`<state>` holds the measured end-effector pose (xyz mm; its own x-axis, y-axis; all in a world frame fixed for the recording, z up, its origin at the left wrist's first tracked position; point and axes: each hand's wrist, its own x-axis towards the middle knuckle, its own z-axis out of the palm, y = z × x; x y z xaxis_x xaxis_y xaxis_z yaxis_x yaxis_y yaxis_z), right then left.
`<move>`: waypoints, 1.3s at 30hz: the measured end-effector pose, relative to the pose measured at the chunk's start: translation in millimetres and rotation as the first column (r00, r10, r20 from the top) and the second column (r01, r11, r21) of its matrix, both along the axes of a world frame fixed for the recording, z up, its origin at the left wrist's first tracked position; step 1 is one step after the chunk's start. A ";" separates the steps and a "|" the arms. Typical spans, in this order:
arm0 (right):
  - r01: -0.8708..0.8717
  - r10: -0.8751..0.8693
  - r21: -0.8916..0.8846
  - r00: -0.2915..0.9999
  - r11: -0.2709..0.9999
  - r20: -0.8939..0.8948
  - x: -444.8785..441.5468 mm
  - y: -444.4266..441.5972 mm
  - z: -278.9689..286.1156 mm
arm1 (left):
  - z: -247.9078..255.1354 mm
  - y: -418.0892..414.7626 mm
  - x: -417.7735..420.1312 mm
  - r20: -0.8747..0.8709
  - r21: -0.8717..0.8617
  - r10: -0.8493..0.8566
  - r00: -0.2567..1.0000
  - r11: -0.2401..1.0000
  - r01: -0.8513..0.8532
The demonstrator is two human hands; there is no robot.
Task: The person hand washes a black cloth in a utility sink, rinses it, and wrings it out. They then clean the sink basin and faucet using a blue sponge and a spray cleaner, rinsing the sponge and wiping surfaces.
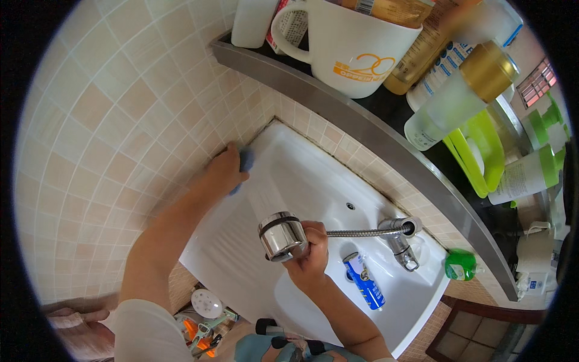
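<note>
My left hand [226, 169] is closed around a blue sponge or cloth [246, 159] at the left rim of a white ceramic sink [235, 258], against the tiled wall. In my right hand [312, 255] is a chrome shower head [282, 235], held over the sink's ribbed slope, with water spraying toward the upper left. Its metal hose [355, 233] runs right to the chrome faucet [400, 240]. A blue can [365, 281] lies in the basin, partly over the drain.
Above the sink runs a grey-edged shelf [344, 108] with a white mug [357, 50], a frosted bottle [461, 95] and a green soap dish [479, 154]. A green soap bottle [460, 264] stands by the right rim. Scissors [203, 332] and other items are below left.
</note>
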<state>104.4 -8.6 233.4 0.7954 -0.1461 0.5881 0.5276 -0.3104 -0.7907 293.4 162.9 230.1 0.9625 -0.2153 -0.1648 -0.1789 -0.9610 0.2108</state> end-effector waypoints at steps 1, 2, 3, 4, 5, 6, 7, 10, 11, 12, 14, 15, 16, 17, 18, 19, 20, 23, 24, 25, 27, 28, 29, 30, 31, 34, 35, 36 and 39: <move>0.012 -0.012 0.003 1.000 1.000 0.018 2.4 0.7 0.1 | -1.2 -7.2 3.2 0.026 -0.032 0.003 1.000 0.999 -0.002; 0.015 -0.015 0.018 1.000 1.000 0.009 4.9 0.1 1.5 | -2.9 -16.3 7.9 0.051 -0.064 0.004 0.999 0.998 0.000; 0.013 -0.013 0.029 1.000 1.000 -0.001 7.2 0.7 3.6 | -8.8 -25.1 17.4 0.073 -0.048 0.019 0.997 0.999 -0.015; 0.004 -0.003 0.040 1.000 0.999 -0.010 8.0 1.9 5.3 | -16.5 -34.4 31.8 0.098 -0.032 0.039 0.994 0.999 -0.036; -0.012 0.014 0.080 1.000 0.997 -0.022 7.0 2.7 5.4 | -23.1 -44.5 46.3 0.122 -0.020 0.055 0.991 0.998 -0.053; -0.023 0.027 0.116 0.999 0.993 -0.034 5.5 3.1 4.2 | -28.7 -54.7 61.1 0.149 -0.060 0.059 0.987 0.997 -0.051; -0.033 0.041 0.152 0.998 0.988 -0.046 2.9 2.2 3.3 | -31.4 -65.1 72.9 0.174 -0.099 0.065 0.983 0.994 -0.048; -0.051 0.052 0.035 0.998 0.998 -0.029 -4.2 -2.1 1.5 | -29.7 -83.5 78.5 0.071 -0.210 0.100 0.992 0.974 -0.083; -0.053 0.055 0.050 0.998 0.997 -0.035 -7.3 -3.0 1.0 | -26.9 -88.0 76.4 0.007 -0.242 0.113 0.994 0.964 -0.108; -0.055 0.058 0.071 0.998 0.996 -0.032 -8.3 -2.3 1.4 | -33.9 -94.4 68.3 0.031 -0.309 0.064 0.997 0.950 -0.052; -0.044 0.045 0.060 0.999 0.997 -0.019 -7.2 -3.6 3.3 | -52.1 -126.0 32.4 0.050 -0.372 0.024 0.998 0.928 -0.004; -0.043 0.043 0.032 0.999 0.999 -0.007 -6.0 -4.1 6.2 | -56.3 -143.7 12.6 0.046 -0.367 0.045 0.998 0.930 -0.026; -0.045 0.045 0.000 0.999 0.999 0.001 -7.3 -4.3 8.4 | -61.8 -153.8 -0.3 0.008 -0.367 -0.027 1.000 0.930 0.028; -0.040 0.040 0.010 0.999 0.999 -0.004 -8.1 -5.2 8.3 | -64.6 -162.7 -10.6 -0.024 -0.368 -0.100 0.995 0.926 0.084; -0.032 0.033 0.025 0.999 0.999 -0.008 -8.3 -5.9 6.2 | -64.2 -173.1 -25.4 -0.016 -0.374 -0.182 0.983 0.913 0.163; -0.022 0.022 0.035 1.000 0.999 -0.013 -8.5 -7.6 4.3 | -60.0 -183.1 -38.8 -0.007 -0.382 -0.266 0.964 0.891 0.244; -0.007 0.008 0.091 1.000 0.996 -0.010 -7.6 -6.6 3.9 | -55.4 -188.8 -45.8 -0.037 -0.410 -0.287 0.957 0.878 0.247; 0.006 -0.005 0.002 0.994 1.000 -0.108 -14.0 -8.4 17.0 | -67.5 -164.0 -25.1 0.064 -0.385 -0.260 0.964 0.884 0.264; 0.024 -0.026 -0.018 0.988 1.000 -0.153 -17.0 -8.4 22.6 | -74.7 -145.4 -12.0 0.100 -0.384 -0.197 0.975 0.897 0.220; 0.039 -0.043 -0.041 0.992 0.998 -0.115 -18.0 -10.7 24.4 | -77.5 -128.1 3.4 0.142 -0.383 -0.139 0.980 0.905 0.184; 0.085 -0.089 -0.086 0.995 0.993 -0.045 -20.1 -18.4 23.7 | -54.2 -111.4 20.6 0.116 -0.343 -0.068 0.991 0.934 0.104; 0.111 -0.114 -0.062 0.993 0.992 -0.040 -20.1 -16.6 22.0 | -54.7 -107.8 29.4 0.100 -0.355 0.011 0.995 0.935 0.026; 0.112 -0.113 -0.045 0.993 0.993 -0.038 -19.8 -14.6 23.5 | -56.4 -105.4 38.0 0.084 -0.366 0.090 0.992 0.929 -0.054; 0.119 -0.120 -0.032 0.992 0.992 -0.041 -17.8 -13.2 25.3 | -56.4 -106.8 40.9 0.061 -0.378 0.163 0.985 0.917 -0.129; 0.123 -0.124 -0.019 0.991 0.992 -0.043 -16.1 -12.3 27.4 | -58.3 -110.3 38.4 0.038 -0.415 0.198 0.980 0.895 -0.164; 0.152 -0.153 -0.020 0.988 0.988 -0.033 -10.1 -12.1 32.9 | -62.1 -135.1 16.6 -0.001 -0.465 0.233 0.972 0.861 -0.207; 0.150 -0.151 -0.027 0.988 0.988 -0.028 -7.4 -12.6 32.4 | -63.7 -147.4 4.4 0.005 -0.446 0.195 0.981 0.878 -0.173; 0.149 -0.150 -0.032 0.988 0.988 -0.019 -4.1 -12.5 33.0 | -64.0 -159.5 -7.2 0.015 -0.428 0.156 0.988 0.894 -0.135; 0.183 -0.183 0.025 0.983 0.983 0.012 1.9 -3.9 29.9 | -73.2 -181.2 -35.3 0.023 -0.456 0.017 1.000 0.890 -0.005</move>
<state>106.4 -12.5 263.3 0.7460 -0.3021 0.5935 0.4745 -0.3842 -0.7920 258.1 -18.3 156.9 0.9678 -0.2503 -0.0262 -0.1802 -0.7619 0.6221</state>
